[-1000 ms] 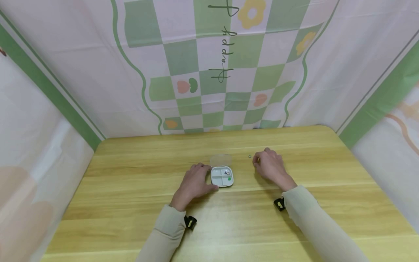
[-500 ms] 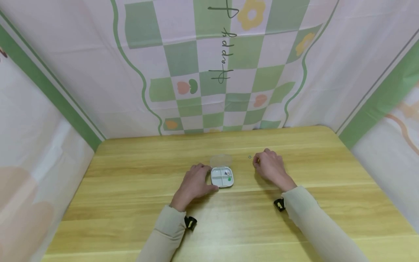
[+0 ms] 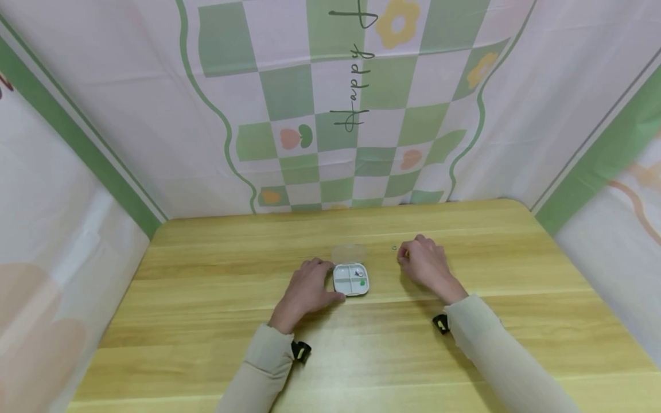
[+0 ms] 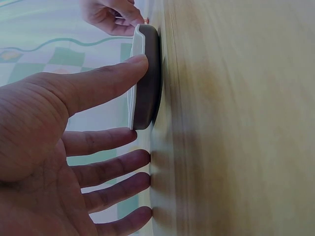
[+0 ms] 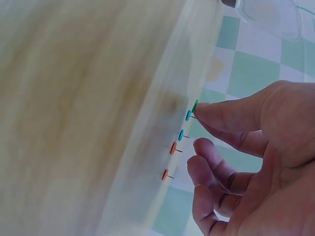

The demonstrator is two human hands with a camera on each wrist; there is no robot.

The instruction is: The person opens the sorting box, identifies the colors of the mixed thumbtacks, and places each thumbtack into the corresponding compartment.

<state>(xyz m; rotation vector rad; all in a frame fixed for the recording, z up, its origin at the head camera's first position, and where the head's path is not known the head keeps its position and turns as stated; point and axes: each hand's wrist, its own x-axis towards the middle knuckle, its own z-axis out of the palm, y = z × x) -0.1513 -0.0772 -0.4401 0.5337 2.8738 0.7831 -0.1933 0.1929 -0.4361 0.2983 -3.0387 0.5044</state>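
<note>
A small white four-compartment pill box [image 3: 343, 285] sits on the table with its clear lid [image 3: 348, 253] swung back. Small dark-and-white items [image 3: 358, 273] lie in its back right compartment, and a green one [image 3: 362, 283] in the front right. My left hand [image 3: 307, 288] holds the box between thumb and index finger, the other fingers spread against the table. My right hand [image 3: 424, 263] has thumb and index tips together at a row of thumbtacks. A green thumbtack [image 5: 195, 105] and a blue thumbtack [image 5: 188, 115] are right at the thumb tip; whether one is pinched is hidden.
Another blue thumbtack [image 5: 181, 135] and two red thumbtacks, one nearer [image 5: 165, 175] and one farther [image 5: 173, 148], stand pins-up beside my right fingers. The wooden table [image 3: 206, 355] ends at a checked cloth backdrop [image 3: 335, 132]. Cloth walls hang at both sides.
My right hand has shifted very slightly left, towards the thumbtack lying beside it. My left hand and the pill box have stayed in place.
</note>
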